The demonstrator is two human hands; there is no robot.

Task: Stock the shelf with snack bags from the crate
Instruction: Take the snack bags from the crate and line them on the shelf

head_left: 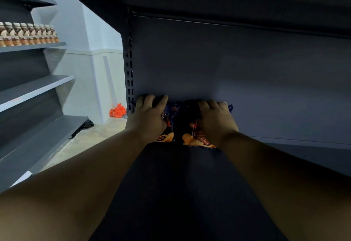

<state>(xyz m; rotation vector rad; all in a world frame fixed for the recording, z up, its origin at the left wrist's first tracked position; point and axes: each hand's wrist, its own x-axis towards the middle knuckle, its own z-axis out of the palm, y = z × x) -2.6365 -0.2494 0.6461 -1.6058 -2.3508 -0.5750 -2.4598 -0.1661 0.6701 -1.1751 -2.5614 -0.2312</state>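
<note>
Two dark blue snack bags with orange chip pictures stand side by side at the back of a dark shelf, against its back panel. My left hand grips the top of the left bag, fingers curled over its upper edge. My right hand grips the top of the right bag the same way. Both forearms reach deep into the shelf bay. The crate is not in view.
A slotted upright marks the bay's left end. To the left stands another grey shelving unit with a row of jars. An orange net bag lies on the floor by the wall.
</note>
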